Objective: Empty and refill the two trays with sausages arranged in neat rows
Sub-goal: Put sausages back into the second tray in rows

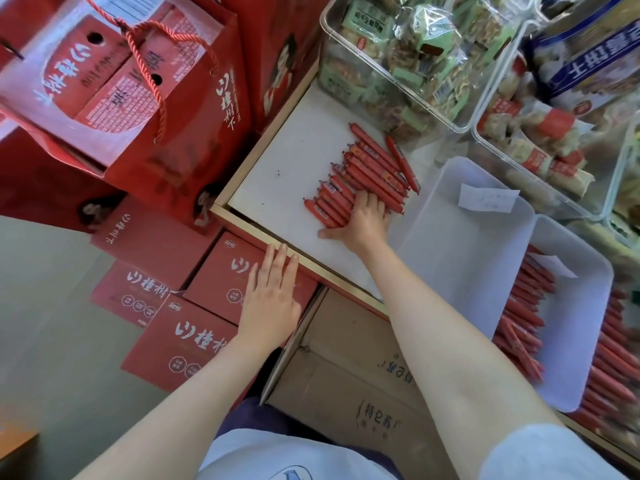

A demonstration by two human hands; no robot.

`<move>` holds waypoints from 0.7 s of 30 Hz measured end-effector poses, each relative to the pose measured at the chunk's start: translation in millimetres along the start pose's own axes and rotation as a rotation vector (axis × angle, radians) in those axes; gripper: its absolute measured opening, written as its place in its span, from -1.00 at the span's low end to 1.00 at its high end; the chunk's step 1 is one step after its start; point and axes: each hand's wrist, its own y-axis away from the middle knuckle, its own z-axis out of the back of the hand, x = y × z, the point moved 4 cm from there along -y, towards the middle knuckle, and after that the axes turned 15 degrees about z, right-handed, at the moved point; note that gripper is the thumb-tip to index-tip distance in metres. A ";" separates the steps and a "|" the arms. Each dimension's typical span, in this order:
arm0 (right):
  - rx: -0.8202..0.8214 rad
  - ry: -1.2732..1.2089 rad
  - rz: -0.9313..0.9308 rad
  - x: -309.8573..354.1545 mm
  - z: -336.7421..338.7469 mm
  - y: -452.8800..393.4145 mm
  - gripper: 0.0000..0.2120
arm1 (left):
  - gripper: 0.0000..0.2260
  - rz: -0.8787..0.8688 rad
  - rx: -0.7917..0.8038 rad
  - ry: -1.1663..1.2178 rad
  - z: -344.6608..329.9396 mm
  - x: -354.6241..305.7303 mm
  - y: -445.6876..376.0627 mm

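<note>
You were mid-emptying: your right hand [360,220] lay flat, fingers spread, on the loose sausages [360,174] on the worktop [277,174]. Left hand [272,292] hovered open. Empty tray [460,251] sat at 3 o'clock, so squaring rows probably came next.

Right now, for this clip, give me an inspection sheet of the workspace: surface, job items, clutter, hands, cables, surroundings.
Surface: white shelf with gold rim, small dark specks.
Job's things: loose sausages lying in a rough row on the shelf; near tray holds only a paper slip; far tray partly filled with sausages.
Clutter: clear snack bins behind.
Hands: right hand flat, fingers straight against the sausages; left hand open, no grip, above the shelf's edge.
Cables: nothing seen.
Surroundings: red gift boxes, cardboard cartons below.
</note>
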 end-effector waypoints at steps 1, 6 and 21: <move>0.005 -0.009 0.006 1.4 -4.0 0.7 0.05 | -0.27 0.005 0.006 -0.001 0.1 -0.1 0.2; 0.102 -0.145 -0.043 5.1 -5.2 -4.0 -0.25 | -0.26 0.002 0.020 -0.035 -1.2 1.2 0.6; 0.097 -0.389 -0.232 8.8 -14.3 10.1 -0.46 | -0.22 0.015 0.071 -0.059 -2.3 0.2 0.7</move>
